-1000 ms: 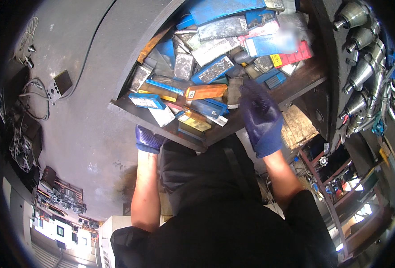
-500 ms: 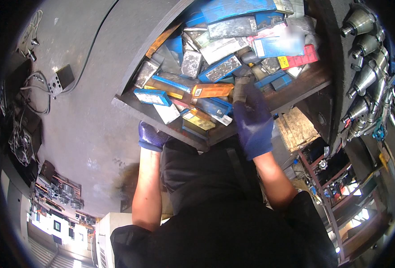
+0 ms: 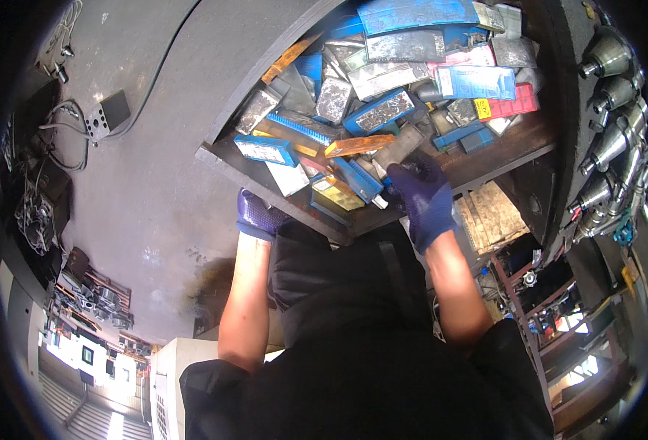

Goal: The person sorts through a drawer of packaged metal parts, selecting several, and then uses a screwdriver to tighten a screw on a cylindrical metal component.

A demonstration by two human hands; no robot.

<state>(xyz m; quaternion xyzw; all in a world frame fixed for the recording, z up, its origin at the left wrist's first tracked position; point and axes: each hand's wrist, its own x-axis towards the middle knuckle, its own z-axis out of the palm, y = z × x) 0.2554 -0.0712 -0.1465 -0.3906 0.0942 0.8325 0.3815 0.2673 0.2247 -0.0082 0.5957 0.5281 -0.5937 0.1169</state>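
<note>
My right hand (image 3: 421,196), in a purple-blue glove, reaches over the drawer's (image 3: 478,172) front edge. Its fingers are curled close to a grey flat case (image 3: 401,145) and the end of a blue ribbed case (image 3: 359,179); what they hold, if anything, is hidden. An orange case (image 3: 358,145) lies tilted beside them, with a yellow-labelled case (image 3: 336,193) nearer the front. At the drawer's left front edge, my gloved left hand (image 3: 259,214) is close against the outside, its fingers mostly out of sight. A blue-and-white box (image 3: 265,149) rests inside that corner.
More worn cases fill the drawer, among them a red case (image 3: 511,100) and a long blue case (image 3: 415,15). Metal tool holders (image 3: 608,55) line the right side. A block with holes (image 3: 108,116) and a cable lie on the grey surface at left.
My right hand has drawn back toward the drawer's front edge, uncovering the grey case. The orange case has tipped to show a narrower side. The whole view has shifted slightly.
</note>
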